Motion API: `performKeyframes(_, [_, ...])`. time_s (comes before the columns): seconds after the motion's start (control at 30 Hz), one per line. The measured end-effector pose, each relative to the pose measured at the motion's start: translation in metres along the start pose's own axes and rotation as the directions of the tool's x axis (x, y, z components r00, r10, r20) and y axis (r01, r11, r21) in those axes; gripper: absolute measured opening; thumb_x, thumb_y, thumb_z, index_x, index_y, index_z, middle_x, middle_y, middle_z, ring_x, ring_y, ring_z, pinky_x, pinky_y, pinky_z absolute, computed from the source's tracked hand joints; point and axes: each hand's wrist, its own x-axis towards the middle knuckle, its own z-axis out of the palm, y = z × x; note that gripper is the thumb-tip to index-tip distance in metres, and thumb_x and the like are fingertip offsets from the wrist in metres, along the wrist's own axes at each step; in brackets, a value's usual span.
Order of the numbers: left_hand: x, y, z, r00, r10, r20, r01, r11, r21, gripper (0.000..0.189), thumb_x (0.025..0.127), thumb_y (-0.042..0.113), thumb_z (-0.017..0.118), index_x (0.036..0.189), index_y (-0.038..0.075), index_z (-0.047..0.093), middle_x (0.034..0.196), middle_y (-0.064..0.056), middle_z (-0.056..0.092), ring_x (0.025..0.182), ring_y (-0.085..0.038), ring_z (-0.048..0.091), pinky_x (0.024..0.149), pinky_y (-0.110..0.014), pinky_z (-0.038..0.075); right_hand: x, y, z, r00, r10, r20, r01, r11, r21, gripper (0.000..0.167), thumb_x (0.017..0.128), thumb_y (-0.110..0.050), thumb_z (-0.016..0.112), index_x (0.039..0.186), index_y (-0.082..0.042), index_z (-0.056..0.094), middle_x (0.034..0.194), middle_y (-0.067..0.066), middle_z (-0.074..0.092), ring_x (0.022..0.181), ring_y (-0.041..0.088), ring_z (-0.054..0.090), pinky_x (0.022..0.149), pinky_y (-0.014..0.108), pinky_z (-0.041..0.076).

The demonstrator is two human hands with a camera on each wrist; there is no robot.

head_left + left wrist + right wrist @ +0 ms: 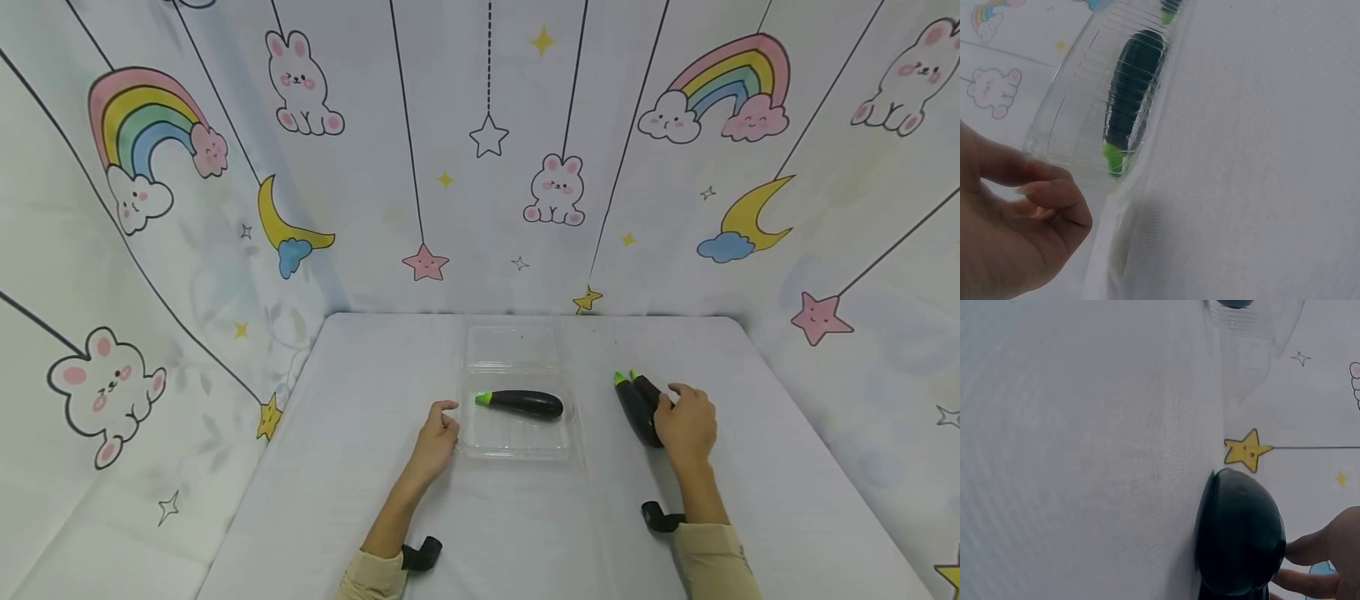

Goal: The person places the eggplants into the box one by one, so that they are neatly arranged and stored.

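Observation:
A dark eggplant (528,404) with a bright green stem lies in a clear plastic container (517,452). My left hand (433,437) is at the container's left edge, its index finger reaching to the rim and its other fingers folded toward the palm in the left wrist view. To the right of the container, two more eggplants lie side by side on the table, a nearer eggplant (636,412) and a farther eggplant (647,387). My right hand (686,423) grips the farther one from above. In the right wrist view, its fingertips are partly hidden behind a rounded eggplant end (1241,531).
The container's lid (512,342) lies folded back toward the far side. A white cloth covers the table (360,375). Beyond its far edge hangs a printed curtain (480,208) with rainbows, rabbits and stars. Each wrist carries a black camera mount.

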Motion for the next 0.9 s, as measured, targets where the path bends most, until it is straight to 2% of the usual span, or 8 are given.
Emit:
performKeyframes(0.13, [0.0, 0.0, 0.0, 1.0, 0.004, -0.001, -0.004, 1.0, 0.001, 0.038, 0.105, 0.003, 0.044, 0.142, -0.003, 0.044, 0.094, -0.011, 0.054, 0.076, -0.018, 0.05, 0.065, -0.027, 0.041, 0.002, 0.006, 0.0, 0.999, 0.025, 0.033, -0.025, 1.0, -0.01, 0.042, 0.103, -0.021, 0.055, 0.134, 0.006, 0.062, 0.132, 0.04, 0.054, 0.117, 0.061, 0.051, 0.088, 0.072, 0.045])
performKeyframes(0.43, [0.0, 0.0, 0.0, 1.0, -0.003, -0.001, 0.003, 1.0, -0.001, 0.037, 0.106, 0.003, 0.044, 0.143, -0.002, 0.045, 0.094, -0.01, 0.054, 0.076, -0.018, 0.051, 0.065, -0.027, 0.041, 0.003, 0.013, 0.002, 0.994, 0.059, 0.096, -0.057, 0.998, -0.018, 0.046, 0.104, -0.026, 0.054, 0.137, 0.006, 0.059, 0.126, 0.03, 0.064, 0.112, 0.053, 0.062, 0.082, 0.064, 0.051])
performKeyframes(0.6, [-0.001, 0.0, 0.0, 1.0, 0.001, -0.001, -0.001, 1.0, -0.003, 0.038, 0.105, 0.002, 0.044, 0.143, -0.003, 0.044, 0.094, -0.01, 0.054, 0.076, -0.018, 0.051, 0.065, -0.026, 0.041, 0.003, 0.012, 0.001, 0.99, 0.068, 0.124, -0.067, 0.998, -0.016, 0.045, 0.104, -0.027, 0.055, 0.135, 0.005, 0.061, 0.125, 0.031, 0.066, 0.109, 0.053, 0.063, 0.079, 0.062, 0.052])
performKeyframes(0.9, [-0.001, 0.001, 0.0, 1.0, 0.008, 0.003, -0.008, 1.0, -0.011, 0.038, 0.104, 0.002, 0.044, 0.142, -0.004, 0.044, 0.093, -0.008, 0.052, 0.076, -0.017, 0.051, 0.064, -0.025, 0.041, 0.003, 0.015, 0.002, 0.988, 0.069, 0.141, -0.065, 0.997, -0.032, 0.044, 0.105, -0.028, 0.056, 0.134, 0.005, 0.062, 0.127, 0.033, 0.064, 0.111, 0.054, 0.063, 0.081, 0.062, 0.052])
